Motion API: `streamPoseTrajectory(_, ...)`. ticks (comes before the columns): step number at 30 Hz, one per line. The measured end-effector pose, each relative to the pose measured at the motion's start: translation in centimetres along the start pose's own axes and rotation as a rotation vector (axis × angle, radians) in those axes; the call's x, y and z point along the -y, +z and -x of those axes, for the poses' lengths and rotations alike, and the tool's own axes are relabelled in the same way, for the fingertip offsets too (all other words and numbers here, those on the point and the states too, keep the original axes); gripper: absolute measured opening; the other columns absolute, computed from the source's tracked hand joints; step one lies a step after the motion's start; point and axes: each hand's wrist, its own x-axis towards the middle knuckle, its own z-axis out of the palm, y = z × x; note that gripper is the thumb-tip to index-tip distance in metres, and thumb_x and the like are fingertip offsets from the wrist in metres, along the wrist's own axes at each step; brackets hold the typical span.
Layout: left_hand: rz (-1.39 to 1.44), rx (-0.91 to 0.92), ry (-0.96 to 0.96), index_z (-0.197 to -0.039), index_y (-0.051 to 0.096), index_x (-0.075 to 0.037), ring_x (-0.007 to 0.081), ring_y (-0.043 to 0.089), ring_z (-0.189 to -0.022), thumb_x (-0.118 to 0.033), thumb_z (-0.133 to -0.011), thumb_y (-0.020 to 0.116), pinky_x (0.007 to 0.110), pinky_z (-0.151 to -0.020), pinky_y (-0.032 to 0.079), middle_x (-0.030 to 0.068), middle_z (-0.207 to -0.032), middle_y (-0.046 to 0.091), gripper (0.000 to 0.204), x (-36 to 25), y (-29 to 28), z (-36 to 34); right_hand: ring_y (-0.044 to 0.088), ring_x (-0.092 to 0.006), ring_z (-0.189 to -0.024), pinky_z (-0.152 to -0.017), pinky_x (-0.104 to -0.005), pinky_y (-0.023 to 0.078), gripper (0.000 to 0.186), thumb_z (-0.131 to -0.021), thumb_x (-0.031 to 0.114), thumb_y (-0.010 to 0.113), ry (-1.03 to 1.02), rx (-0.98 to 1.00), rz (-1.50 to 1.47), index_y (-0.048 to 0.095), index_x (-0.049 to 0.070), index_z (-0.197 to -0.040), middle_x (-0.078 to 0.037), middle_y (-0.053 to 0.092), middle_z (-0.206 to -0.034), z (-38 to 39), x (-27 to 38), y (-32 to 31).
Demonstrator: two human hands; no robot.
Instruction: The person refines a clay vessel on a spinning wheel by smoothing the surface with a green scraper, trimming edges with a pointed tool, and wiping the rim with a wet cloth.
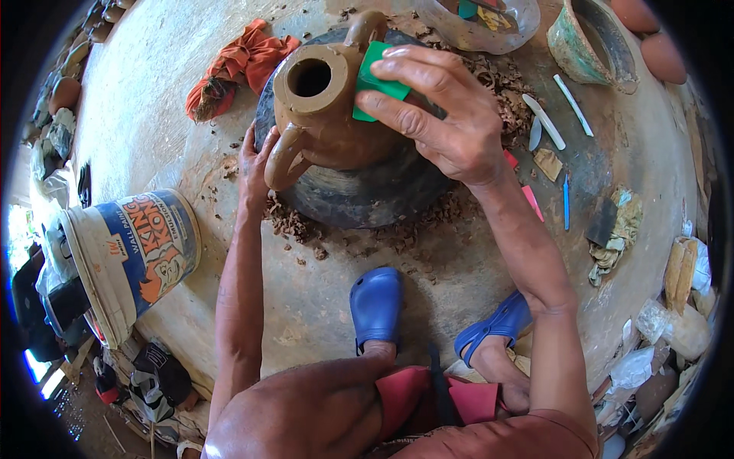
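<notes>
A wet brown clay jar point(336, 138) with a round mouth and two looped handles stands upright on a dark round turntable point(367, 199). My right hand point(451, 107) pinches a flat green scraper point(378, 80) and holds it against the jar's right side, beside the neck. On the left, my left hand point(256, 157) lies along the turntable's edge, close to the near handle. Its fingers are stretched out with nothing in them, and part of them is hidden behind the turntable's rim. Whether they touch the jar I cannot tell.
Clay shavings point(298, 222) ring the turntable. An orange cloth point(248, 61) lies behind left, a paint bucket point(130, 260) at left. To the right are white tools point(544, 122), a blue stick point(566, 203) and a green-stained basin point(585, 46). My blue clogs point(376, 306) are in front.
</notes>
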Motion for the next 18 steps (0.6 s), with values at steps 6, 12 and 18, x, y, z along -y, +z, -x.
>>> streamPoseTrajectory(6, -0.028, 0.191, 0.104, -0.139, 0.062, -0.002, 0.0201, 0.067, -0.12, -0.013, -0.077, 0.088, 0.037, -0.108, 0.053, 0.0076, -0.133, 0.069, 0.068, -0.7, -0.2, -1.4, 0.073, -0.0304, -0.105, -0.085, -0.0413, 0.065, 0.035, -0.076, 0.001, 0.077, 0.137, 0.22, -0.014, 0.083, 0.011, -0.109, -0.008, 0.075, -0.109, 3.6, 0.3, -2.5)
streamPoseTrajectory(12, -0.09, 0.296, 0.182, -0.136, 0.065, -0.003, 0.0204, 0.067, -0.122, -0.017, -0.073, 0.089, 0.037, -0.117, 0.048, 0.0078, -0.137, 0.07, 0.068, 0.8, -1.9, -2.6, 0.074, -0.0268, -0.092, -0.077, -0.0398, 0.063, 0.039, -0.076, -0.006, 0.076, 0.198, 0.022, 0.079, 0.082, 0.011, -0.111, -0.007, 0.077, -0.105, 0.6, -0.1, -1.1)
streamPoseTrajectory(18, -0.02, 0.222, 0.196, -0.132, 0.069, -0.003, 0.026, 0.063, -0.13, -0.025, -0.076, 0.087, 0.041, -0.117, 0.046, 0.0096, -0.138, 0.069, 0.062, 1.5, -2.1, -2.1, 0.075, -0.0301, -0.095, -0.082, -0.0389, 0.061, 0.035, -0.083, -0.011, 0.073, 0.334, 0.113, 0.019, 0.08, 0.007, -0.112, -0.011, 0.078, -0.105, -1.8, -0.2, 0.6)
